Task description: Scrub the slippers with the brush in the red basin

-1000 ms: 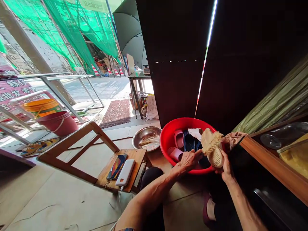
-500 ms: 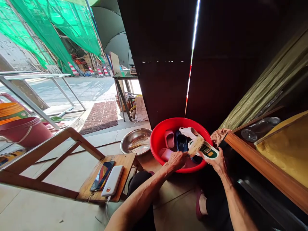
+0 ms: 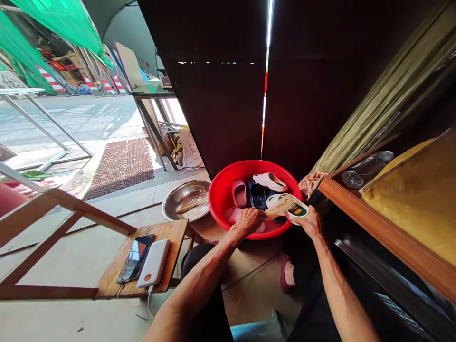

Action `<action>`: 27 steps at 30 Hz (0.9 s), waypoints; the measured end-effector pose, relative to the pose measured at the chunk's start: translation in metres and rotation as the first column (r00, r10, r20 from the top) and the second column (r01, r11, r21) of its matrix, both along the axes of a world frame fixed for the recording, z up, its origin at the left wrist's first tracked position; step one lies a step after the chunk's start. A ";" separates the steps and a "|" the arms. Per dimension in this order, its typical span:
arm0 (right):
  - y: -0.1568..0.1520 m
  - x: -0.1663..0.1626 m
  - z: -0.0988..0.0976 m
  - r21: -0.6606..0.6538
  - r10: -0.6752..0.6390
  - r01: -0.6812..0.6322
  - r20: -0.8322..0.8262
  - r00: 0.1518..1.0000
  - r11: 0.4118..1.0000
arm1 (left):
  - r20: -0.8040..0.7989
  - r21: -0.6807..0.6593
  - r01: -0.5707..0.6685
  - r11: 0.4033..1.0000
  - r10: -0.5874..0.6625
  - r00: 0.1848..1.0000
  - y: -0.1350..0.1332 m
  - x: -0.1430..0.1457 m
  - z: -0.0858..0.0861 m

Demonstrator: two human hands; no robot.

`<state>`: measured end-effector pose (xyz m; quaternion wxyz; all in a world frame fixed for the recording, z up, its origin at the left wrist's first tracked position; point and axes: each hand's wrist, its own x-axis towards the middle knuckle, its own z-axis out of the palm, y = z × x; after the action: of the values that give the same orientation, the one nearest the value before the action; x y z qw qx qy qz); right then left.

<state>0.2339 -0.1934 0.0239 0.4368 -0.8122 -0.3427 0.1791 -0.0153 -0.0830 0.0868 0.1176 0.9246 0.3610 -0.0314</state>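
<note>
My left hand (image 3: 249, 221) is closed round the handle of a bristle scrubbing brush (image 3: 283, 208), whose bristles lie on a white slipper (image 3: 290, 205) with a green and yellow insole. My right hand (image 3: 309, 221) grips that slipper from below, over the near right rim of a red basin (image 3: 219, 192). Inside the basin lie pink slippers (image 3: 239, 192), a dark blue slipper (image 3: 257, 194) and another white slipper (image 3: 270, 180).
A steel bowl (image 3: 185, 206) with a stick in it sits left of the basin. A tipped wooden chair (image 3: 142, 266) carries a phone (image 3: 135, 258) and a white power bank (image 3: 154, 256). A wooden counter edge (image 3: 377, 232) runs along the right, dark panels stand behind, a doormat (image 3: 121, 166) lies outside.
The slipper has turned from sole-up to insole-up and come down toward the basin rim; the brush now lies across its insole. My view has swung rightward and down.
</note>
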 end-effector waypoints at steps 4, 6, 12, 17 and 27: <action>0.002 -0.015 0.007 0.054 -0.048 0.037 0.217 0.975 0.998 | -0.049 0.044 -0.034 0.998 0.036 0.998 0.001 -0.001 0.008; 0.002 -0.021 0.007 0.108 -0.024 -0.008 0.298 0.954 0.994 | -0.039 0.052 -0.029 0.998 0.031 0.999 -0.001 -0.008 0.017; 0.006 -0.029 -0.009 0.248 -0.002 -0.145 0.510 0.860 0.958 | 0.129 -0.243 0.138 0.960 -0.109 0.986 0.009 -0.038 0.043; 0.010 -0.026 -0.012 0.412 -0.087 -0.189 0.564 0.821 0.891 | 0.244 -0.546 0.146 0.825 -0.010 0.970 0.026 -0.058 0.052; 0.014 -0.020 -0.023 0.250 -0.026 0.252 -0.659 0.752 0.935 | 0.116 -0.510 0.049 0.859 0.013 0.993 0.043 -0.060 0.033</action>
<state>0.2139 -0.1791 0.0007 0.6669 -0.6411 -0.1335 0.3555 -0.0757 -0.0405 0.1201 0.3791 0.8638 0.3236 -0.0739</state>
